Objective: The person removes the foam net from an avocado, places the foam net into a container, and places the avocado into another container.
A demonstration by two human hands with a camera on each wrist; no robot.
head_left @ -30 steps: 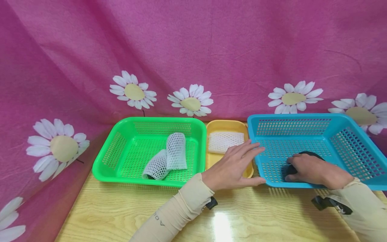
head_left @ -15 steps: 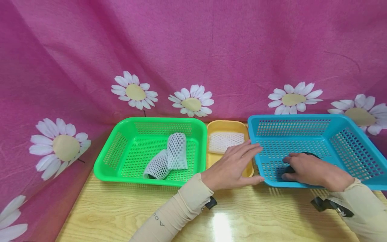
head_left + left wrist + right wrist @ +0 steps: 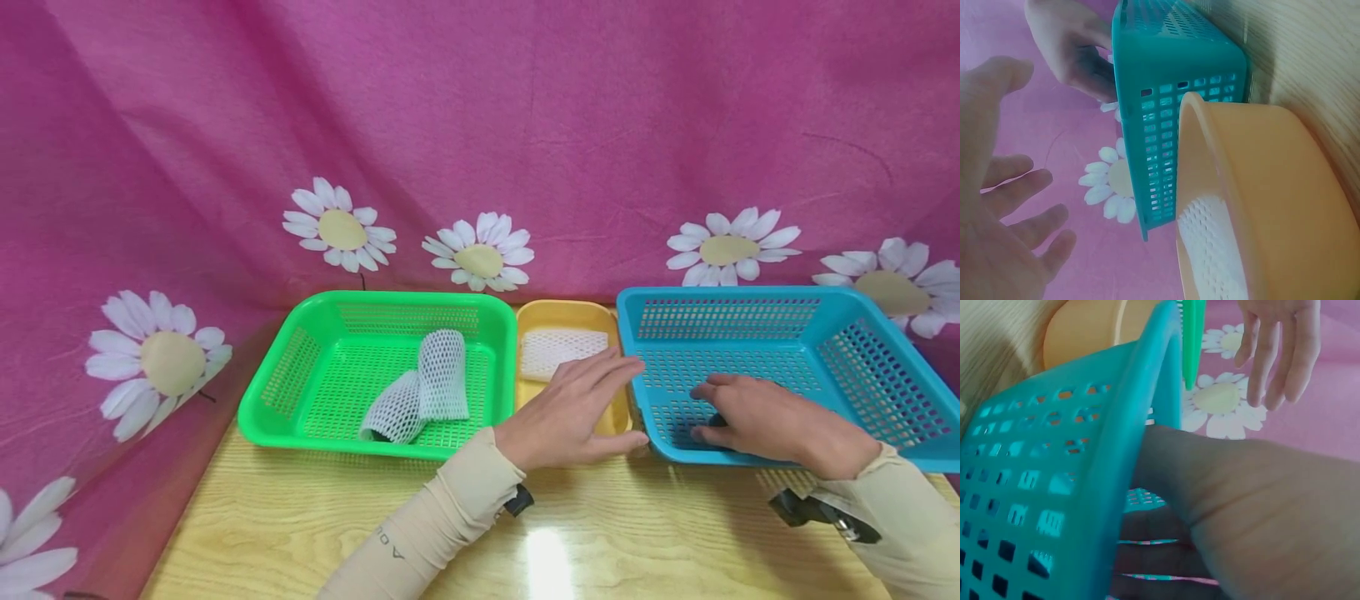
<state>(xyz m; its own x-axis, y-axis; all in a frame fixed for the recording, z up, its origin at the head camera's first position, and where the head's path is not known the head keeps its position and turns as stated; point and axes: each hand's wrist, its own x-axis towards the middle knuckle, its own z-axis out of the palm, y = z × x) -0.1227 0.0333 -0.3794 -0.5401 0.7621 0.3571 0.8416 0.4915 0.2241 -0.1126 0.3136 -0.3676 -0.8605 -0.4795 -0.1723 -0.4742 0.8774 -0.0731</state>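
My right hand (image 3: 776, 421) reaches down into the blue basket (image 3: 720, 290), gripping a dark object (image 3: 717, 421) with thumb and fingers. Most of that object is hidden under the palm. Over the yellow tray (image 3: 562, 307) and beside the blue basket's left rim, my left hand (image 3: 566, 412) hovers with fingers spread and holds nothing. A white foam net sleeve (image 3: 555, 350) lies flat in that tray, partly covered by the left hand. In the left wrist view the left fingers (image 3: 1016, 194) stay apart from the tray and the basket.
To the left, a green basket (image 3: 300, 433) contains an upper foam net (image 3: 442, 375) and a lower foam net (image 3: 393, 408) with something dark at its end. The containers stand side by side on a wooden table (image 3: 300, 500), before a pink flowered cloth (image 3: 585, 125).
My right hand has slid slightly left inside the blue basket, and less of the dark object shows. The left hand keeps almost the same place. The head view has shifted a little.
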